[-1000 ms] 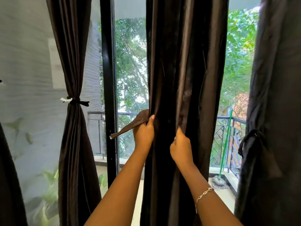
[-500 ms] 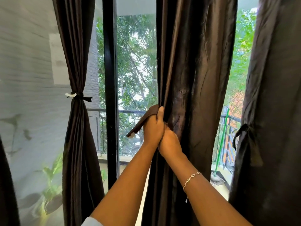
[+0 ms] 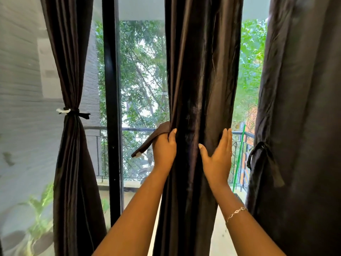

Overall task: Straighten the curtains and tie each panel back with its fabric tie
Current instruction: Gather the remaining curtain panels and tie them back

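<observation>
A dark brown middle curtain panel hangs loose straight ahead. My left hand grips its left edge together with a dark fabric tie that sticks out down-left. My right hand lies flat on the panel's right side, fingers straight and reaching round its edge. To the left, another curtain panel is cinched at the waist by its tie. At the far right a third panel hangs with a tie looped loosely on its left edge.
A black door frame post stands between the left and middle panels. Behind the glass are a balcony railing, trees and a green pole. A potted plant sits at the lower left by the wall.
My right hand left my left hand, slid right across the middle panel and opened flat against its right side. My left hand kept its grip on the tie and edge.
</observation>
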